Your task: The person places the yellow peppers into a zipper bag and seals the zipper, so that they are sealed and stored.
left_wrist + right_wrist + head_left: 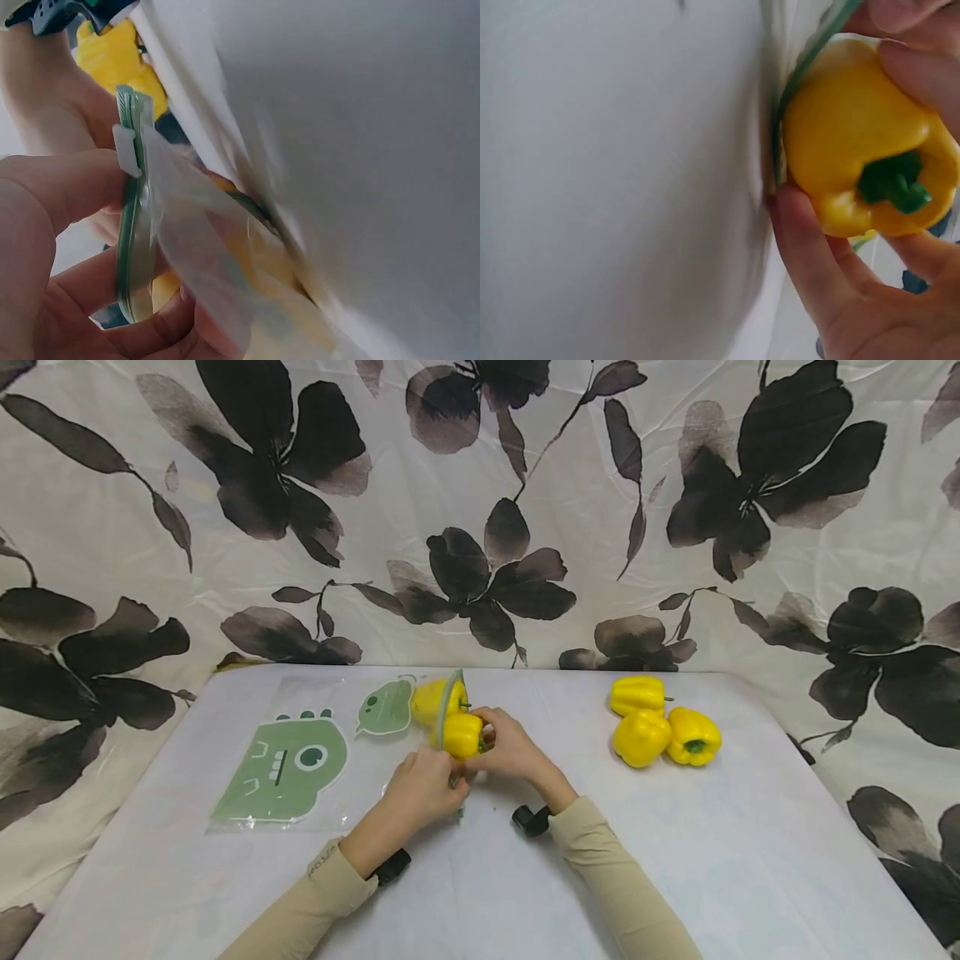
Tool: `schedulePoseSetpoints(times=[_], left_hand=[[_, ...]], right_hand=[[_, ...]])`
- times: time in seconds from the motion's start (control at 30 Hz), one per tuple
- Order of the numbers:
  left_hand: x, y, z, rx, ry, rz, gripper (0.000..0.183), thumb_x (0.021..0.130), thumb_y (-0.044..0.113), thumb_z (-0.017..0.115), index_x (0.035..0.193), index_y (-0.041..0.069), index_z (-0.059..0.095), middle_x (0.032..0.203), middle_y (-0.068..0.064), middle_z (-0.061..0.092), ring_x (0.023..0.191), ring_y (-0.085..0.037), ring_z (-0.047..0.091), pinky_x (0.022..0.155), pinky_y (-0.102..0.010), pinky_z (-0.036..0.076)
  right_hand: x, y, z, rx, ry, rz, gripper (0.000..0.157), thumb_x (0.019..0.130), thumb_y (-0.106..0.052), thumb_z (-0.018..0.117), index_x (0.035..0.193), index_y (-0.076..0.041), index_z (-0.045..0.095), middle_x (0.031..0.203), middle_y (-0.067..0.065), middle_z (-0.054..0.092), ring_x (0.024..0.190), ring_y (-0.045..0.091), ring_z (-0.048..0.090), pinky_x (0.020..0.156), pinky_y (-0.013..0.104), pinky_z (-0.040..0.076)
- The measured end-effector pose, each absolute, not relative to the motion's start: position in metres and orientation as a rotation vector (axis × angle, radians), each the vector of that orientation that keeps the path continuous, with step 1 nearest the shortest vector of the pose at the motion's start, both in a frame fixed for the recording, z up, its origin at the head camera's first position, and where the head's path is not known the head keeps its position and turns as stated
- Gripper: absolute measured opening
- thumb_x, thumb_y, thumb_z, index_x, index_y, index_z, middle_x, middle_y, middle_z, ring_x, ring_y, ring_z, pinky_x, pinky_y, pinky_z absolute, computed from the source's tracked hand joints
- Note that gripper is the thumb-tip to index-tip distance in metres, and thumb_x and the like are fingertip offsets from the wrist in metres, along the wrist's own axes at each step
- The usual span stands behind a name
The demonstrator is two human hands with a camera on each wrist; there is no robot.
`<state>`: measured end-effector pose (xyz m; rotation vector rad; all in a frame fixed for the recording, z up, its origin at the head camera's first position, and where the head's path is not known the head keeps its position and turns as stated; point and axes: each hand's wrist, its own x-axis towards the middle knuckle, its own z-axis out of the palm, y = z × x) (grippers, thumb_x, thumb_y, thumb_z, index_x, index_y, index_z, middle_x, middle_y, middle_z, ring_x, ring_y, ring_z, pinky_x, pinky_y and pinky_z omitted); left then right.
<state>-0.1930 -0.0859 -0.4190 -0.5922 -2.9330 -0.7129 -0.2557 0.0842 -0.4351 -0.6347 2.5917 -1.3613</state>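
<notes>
A clear zip bag (pixel 281 772) with a green cartoon dinosaur print lies on the table, its mouth spread toward the right. My left hand (pixel 423 789) pinches the green zip edge (pixel 133 217) close to the white slider (pixel 127 150). At the opening, my right hand (pixel 513 747) holds a yellow bell pepper (pixel 855 127), fingers around its stem end. The pepper's blunt end lies inside the green rim, with its stem facing out. Behind it, another yellow bell pepper (pixel 429 700) is partly within the bag mouth. Clear plastic blurs the peppers in the left wrist view.
Three more yellow bell peppers (pixel 641 739) sit grouped on the white-covered table (pixel 750 860) at the right. Behind the table's far edge hangs a floral cloth (pixel 600 527). A black wrist device (pixel 531 821) sits by the right cuff.
</notes>
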Motion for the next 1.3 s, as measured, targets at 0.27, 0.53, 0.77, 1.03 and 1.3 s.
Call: schedulePoseSetpoints(times=[0.27,0.53,0.77,1.03,1.3], left_hand=[[-0.19,-0.083,-0.421,-0.643,-2.85,-0.651,0.04,0.078,0.011,0.07,0.051,0.016,0.041,0.053,0.008,0.026,0.049,-0.012,0.031,0.044,-0.026,0.025],[-0.19,-0.083,-0.424,-0.644,-2.879,-0.708,0.041,0.079,0.008,0.071,0.052,0.015,0.04,0.052,0.007,0.022,0.049,-0.011,0.029,0.044,-0.025,0.023],[-0.189,-0.082,-0.421,-0.658,-2.82,-0.742,0.037,0.077,0.005,0.07,0.05,0.015,0.046,0.052,0.009,0.026,0.05,-0.011,0.031,0.045,-0.025,0.025],[-0.19,-0.082,-0.422,-0.686,-2.805,-0.681,0.033,0.077,0.006,0.07,0.052,0.014,0.049,0.051,0.007,0.031,0.048,-0.012,0.035,0.044,-0.026,0.029],[-0.19,-0.083,-0.421,-0.721,-2.779,-0.624,0.036,0.076,0.006,0.07,0.051,0.015,0.045,0.051,0.007,0.029,0.048,-0.012,0.035,0.043,-0.026,0.03]], right_hand=[[-0.255,0.077,-0.44,-0.609,2.555,-1.5,0.065,0.079,-0.01,0.081,0.137,-0.006,0.051,0.124,0.015,0.055,0.103,0.029,0.063,0.085,0.033,0.054],[-0.253,0.072,-0.445,-0.479,2.505,-1.603,0.065,0.08,-0.014,0.081,0.139,-0.014,0.052,0.129,0.012,0.056,0.107,0.027,0.061,0.088,0.038,0.053],[-0.256,0.076,-0.447,-0.495,2.346,-1.615,0.065,0.087,-0.014,0.074,0.146,-0.015,0.046,0.134,0.015,0.055,0.118,0.031,0.056,0.099,0.041,0.047],[-0.257,0.08,-0.448,-0.504,2.194,-1.672,0.061,0.089,-0.009,0.07,0.145,-0.01,0.046,0.129,0.017,0.058,0.117,0.028,0.055,0.098,0.039,0.044],[-0.254,0.073,-0.446,-0.511,2.307,-1.574,0.062,0.09,-0.014,0.069,0.146,-0.012,0.044,0.126,0.016,0.056,0.114,0.029,0.053,0.094,0.039,0.045]])
